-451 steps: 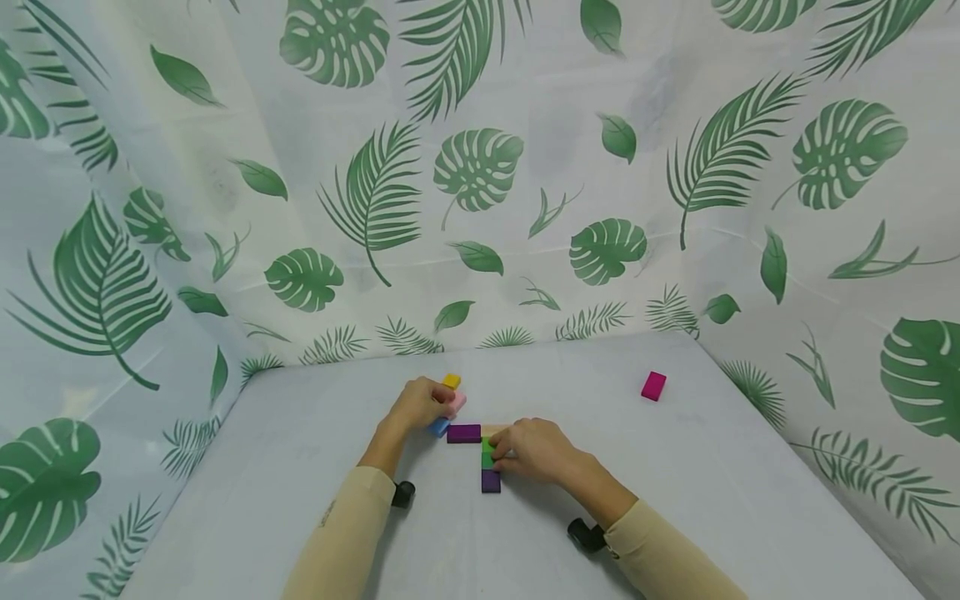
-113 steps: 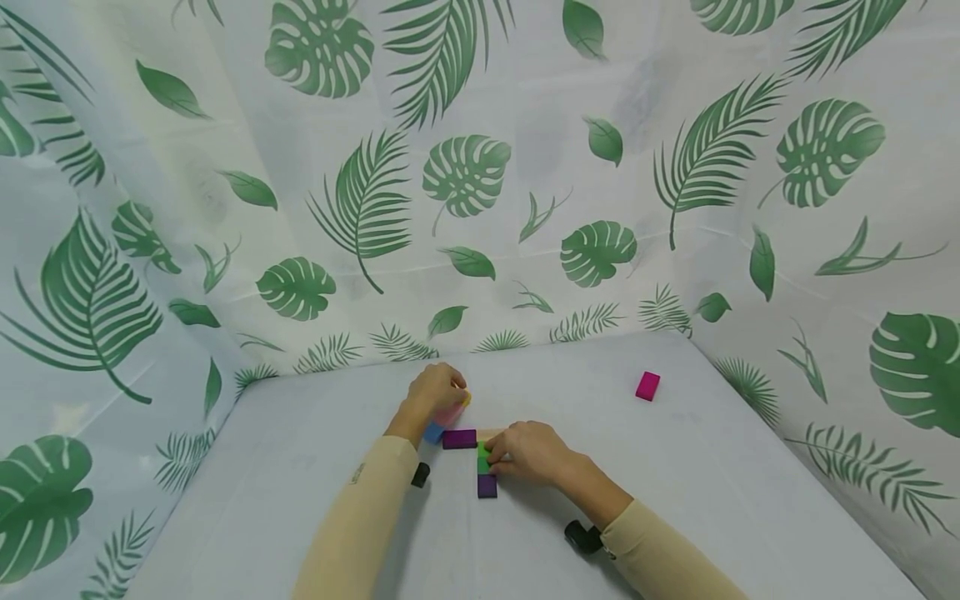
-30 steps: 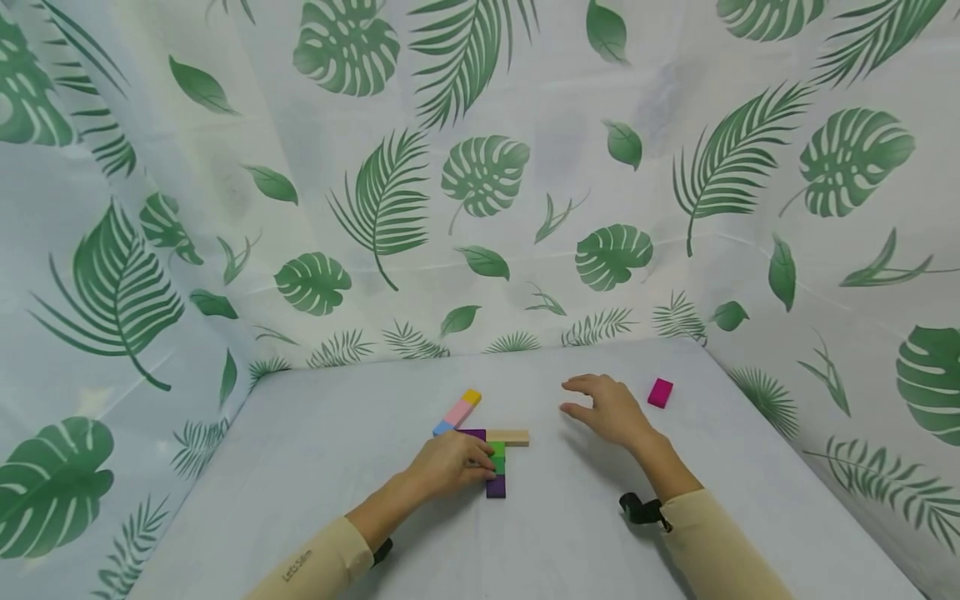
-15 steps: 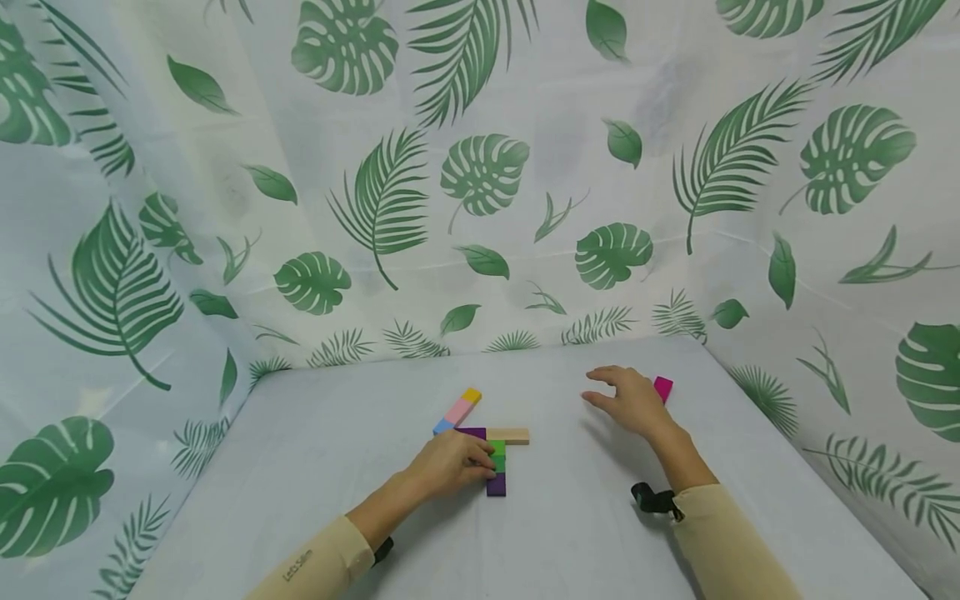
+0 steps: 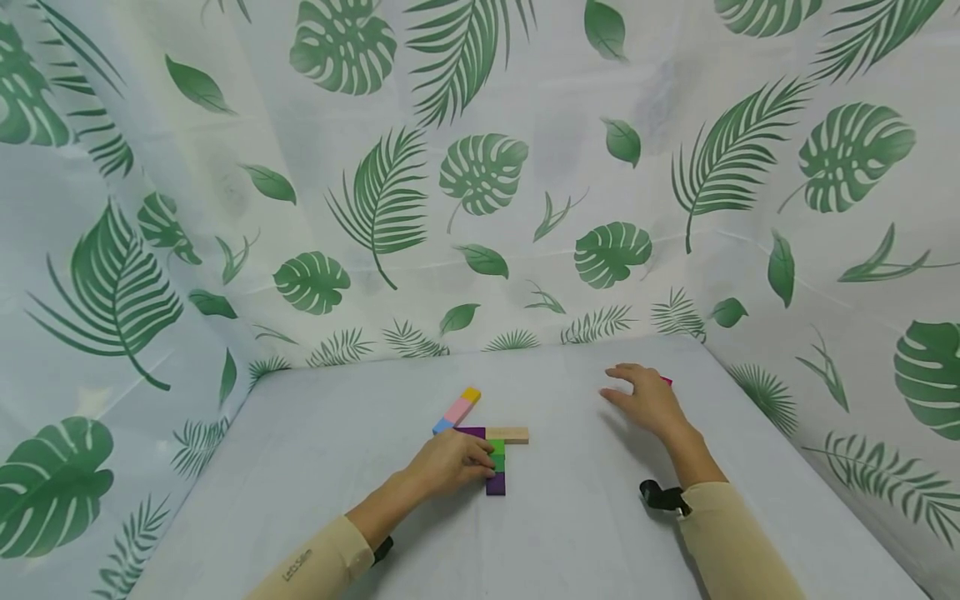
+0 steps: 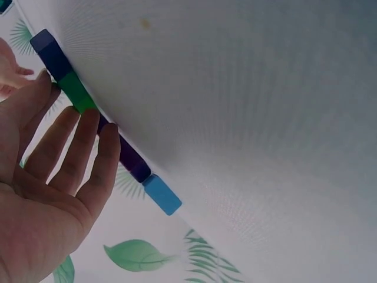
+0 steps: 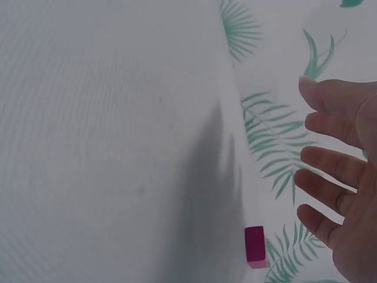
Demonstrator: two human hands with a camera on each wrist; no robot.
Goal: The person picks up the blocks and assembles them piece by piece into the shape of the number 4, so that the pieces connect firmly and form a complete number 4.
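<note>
My left hand (image 5: pixel 450 461) rests at the left side of a short column of blocks. Its fingertips touch or overlap the light green block (image 5: pixel 498 447) and the green block (image 5: pixel 498 463), with a dark purple block (image 5: pixel 496 484) at the near end. In the left wrist view, the fingers spread loosely along the green block (image 6: pixel 76 91). My right hand (image 5: pixel 647 400) hovers over the table at the right, fingers apart and holding nothing. Behind it, a magenta block (image 5: pixel 667 381) is mostly hidden in the head view; the right wrist view shows this magenta block (image 7: pixel 255 246) below the fingers.
Across the column's far end lie a purple block (image 5: pixel 471 432) and a plain wood block (image 5: pixel 508 436). Blue (image 5: pixel 442 426), pink (image 5: pixel 457 410) and yellow (image 5: pixel 471 394) blocks form a slanted row. Leaf-patterned cloth (image 5: pixel 480 250) walls the white table (image 5: pixel 315 467).
Earlier my right hand was at the green blocks and my left at the slanted row, which now lies straighter. My left hand moved to the column; my right went rightward toward the magenta block.
</note>
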